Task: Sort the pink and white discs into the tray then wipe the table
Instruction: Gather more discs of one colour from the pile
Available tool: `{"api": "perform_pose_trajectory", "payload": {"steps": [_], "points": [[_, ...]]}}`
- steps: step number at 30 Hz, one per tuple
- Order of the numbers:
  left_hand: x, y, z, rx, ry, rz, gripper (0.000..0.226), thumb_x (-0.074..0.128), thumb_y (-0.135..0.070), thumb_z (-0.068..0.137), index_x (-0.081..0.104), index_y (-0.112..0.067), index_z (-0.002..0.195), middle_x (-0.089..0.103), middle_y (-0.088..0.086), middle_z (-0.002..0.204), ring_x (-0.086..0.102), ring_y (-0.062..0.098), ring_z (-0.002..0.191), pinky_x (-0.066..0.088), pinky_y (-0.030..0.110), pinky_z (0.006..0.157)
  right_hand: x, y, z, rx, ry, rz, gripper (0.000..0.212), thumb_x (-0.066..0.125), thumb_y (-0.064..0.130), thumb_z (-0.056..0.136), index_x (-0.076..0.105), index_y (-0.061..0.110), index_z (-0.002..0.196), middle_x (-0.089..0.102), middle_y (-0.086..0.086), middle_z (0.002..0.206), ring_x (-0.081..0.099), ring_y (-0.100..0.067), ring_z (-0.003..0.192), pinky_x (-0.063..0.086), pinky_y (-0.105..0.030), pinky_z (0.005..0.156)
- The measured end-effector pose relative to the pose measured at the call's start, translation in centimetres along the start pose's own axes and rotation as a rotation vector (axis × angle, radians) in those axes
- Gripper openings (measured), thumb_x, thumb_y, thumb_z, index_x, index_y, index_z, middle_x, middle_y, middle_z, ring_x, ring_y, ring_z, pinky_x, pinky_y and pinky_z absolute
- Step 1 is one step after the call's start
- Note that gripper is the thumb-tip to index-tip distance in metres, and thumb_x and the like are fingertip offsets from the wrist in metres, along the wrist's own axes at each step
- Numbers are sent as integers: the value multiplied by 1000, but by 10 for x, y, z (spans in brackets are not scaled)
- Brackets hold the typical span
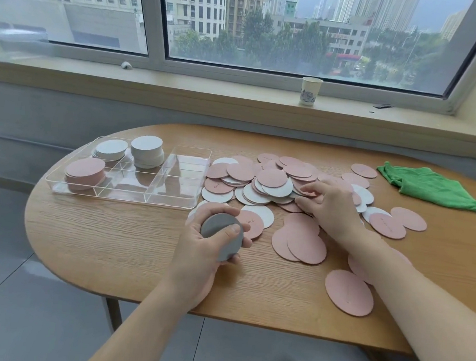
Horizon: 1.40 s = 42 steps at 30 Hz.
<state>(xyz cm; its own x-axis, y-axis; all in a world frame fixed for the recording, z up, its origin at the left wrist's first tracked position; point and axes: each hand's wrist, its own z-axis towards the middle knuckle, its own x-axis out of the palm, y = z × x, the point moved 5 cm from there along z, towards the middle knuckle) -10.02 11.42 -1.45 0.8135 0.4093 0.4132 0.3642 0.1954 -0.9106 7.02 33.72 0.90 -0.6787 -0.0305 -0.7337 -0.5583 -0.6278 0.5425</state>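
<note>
My left hand (pixel 206 244) grips a small stack of white discs (pixel 219 232) just above the table, in front of the clear tray (pixel 175 203). The tray holds a pink stack (pixel 85 171) at its near left and two white stacks (pixel 147 148) at the back. Its right compartments hold nothing. A loose pile of pink and white discs (pixel 268 183) lies right of the tray. My right hand (pixel 331 207) rests on that pile, fingers curled and pinching at a disc edge. More pink discs (pixel 300 244) lie scattered near the front.
A green cloth (pixel 427 185) lies crumpled at the table's far right. A paper cup (pixel 310 91) stands on the window sill behind the table. The table's rounded front edge (pixel 96 286) runs close under my left forearm.
</note>
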Motion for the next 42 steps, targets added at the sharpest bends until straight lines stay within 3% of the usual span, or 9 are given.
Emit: {"api": "perform_pose_trajectory", "payload": {"steps": [10,16,23,28,32,36,38,40,42], "points": [[2,2,2,-9,14,55,22,67,3,94,65,-8,113,68,29,115,71,34,81,50,34,57,16,-3,24,-129,153,-45,22,83,25,82,81,20,104,67,5,115,56,-13,110,39,-26,100],[2,3,3,-28,21,63,23,65,2,95,64,-6,115,69,29,112,72,35,81,50,34,56,16,-7,33,-149,195,-45,14,81,26,83,82,21,97,70,9,110,62,-13,104,45,-31,99],[2,3,6,-34,35,66,24,65,3,94,63,-6,116,69,29,112,72,36,81,51,34,56,4,-11,27,-275,-81,-31,10,75,14,89,80,7,93,77,-3,100,69,-22,95,53,-41,90],[3,3,5,-42,28,55,25,66,2,94,62,-5,118,69,30,112,71,35,82,52,35,56,-23,-4,5,-223,-295,99,11,74,15,90,79,6,94,76,-2,97,61,-2,88,41,-6,80],[8,0,2,-41,6,36,27,74,-12,88,64,-9,114,70,28,111,71,34,83,52,35,57,-37,23,-36,-205,-360,194,10,74,17,91,79,10,94,74,4,95,61,-7,79,41,-9,70],[22,1,-4,-22,11,36,16,78,-28,83,72,-22,98,73,23,106,71,34,85,49,35,61,-36,61,-88,-296,-409,207,8,76,16,90,78,9,93,73,9,96,63,-3,83,42,-9,72],[31,6,-8,-26,28,20,31,80,-35,82,70,-19,107,73,22,105,71,33,86,49,33,59,-29,73,-109,-354,-422,198,8,77,16,90,79,9,93,75,6,98,67,-10,88,48,-16,72],[40,11,-12,-39,50,-22,65,87,-49,76,64,-9,121,73,17,104,72,31,85,53,31,59,-21,79,-123,-368,-405,259,6,77,14,89,79,9,92,75,5,99,69,-11,91,54,-24,70],[45,15,-12,-37,47,-51,81,93,-57,62,63,-10,120,73,9,102,72,25,85,56,34,63,-14,83,-128,-351,-341,348,5,77,14,88,79,10,91,76,5,99,71,-11,93,56,-31,76]]}}
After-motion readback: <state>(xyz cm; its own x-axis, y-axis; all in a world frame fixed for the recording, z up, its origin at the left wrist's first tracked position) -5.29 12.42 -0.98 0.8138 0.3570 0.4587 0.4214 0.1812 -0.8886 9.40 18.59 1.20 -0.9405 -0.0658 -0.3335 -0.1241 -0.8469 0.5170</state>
